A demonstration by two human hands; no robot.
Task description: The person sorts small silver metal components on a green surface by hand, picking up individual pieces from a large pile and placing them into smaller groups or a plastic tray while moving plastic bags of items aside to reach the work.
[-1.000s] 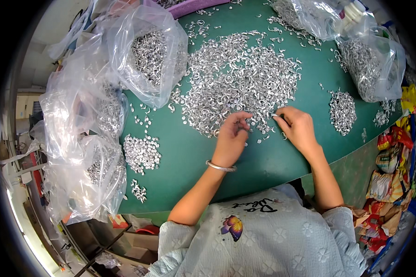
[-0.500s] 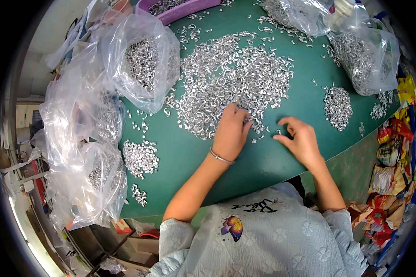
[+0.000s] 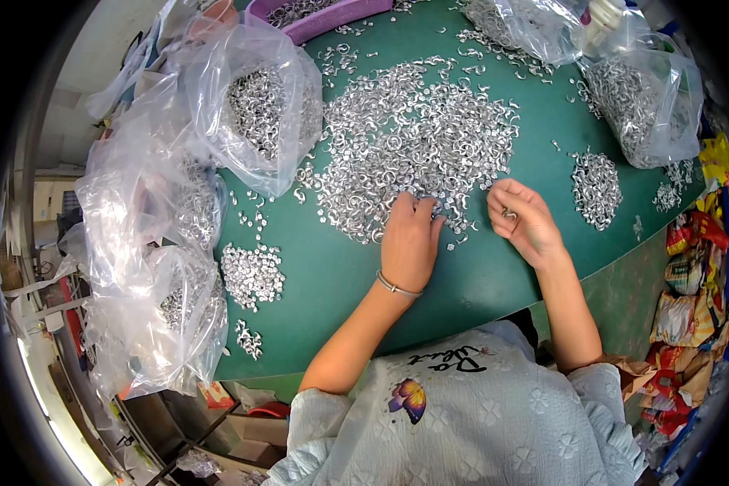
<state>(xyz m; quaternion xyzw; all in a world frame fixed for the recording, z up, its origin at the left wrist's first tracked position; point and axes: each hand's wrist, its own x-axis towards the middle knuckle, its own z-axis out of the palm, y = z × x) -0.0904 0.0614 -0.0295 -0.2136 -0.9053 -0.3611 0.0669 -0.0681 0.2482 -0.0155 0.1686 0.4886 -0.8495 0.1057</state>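
A broad heap of small curved silvery metal pieces (image 3: 413, 138) covers the middle of a green table (image 3: 340, 316). My left hand (image 3: 411, 243), with a bracelet at its wrist, is at the heap's near edge. Its fingers curl down among the pieces, thumb close to the forefinger; what lies between the tips is hidden. To the right of the heap, my right hand (image 3: 528, 223) is raised and turned partly palm up. Its curled fingers hold a small curved metal piece (image 3: 508, 213).
Clear plastic bags (image 3: 255, 113) of metal pieces line the left side; another bag (image 3: 644, 105) stands far right. A purple tray (image 3: 320, 20) is at the back. Smaller piles lie left (image 3: 251, 275) and right (image 3: 597, 190). Colourful packets (image 3: 680, 316) crowd beyond the table's right edge.
My right hand has lifted slightly away from me and turned its palm upward, its fingers curling round the small piece. My left hand has shifted slightly, still at the heap's near edge.
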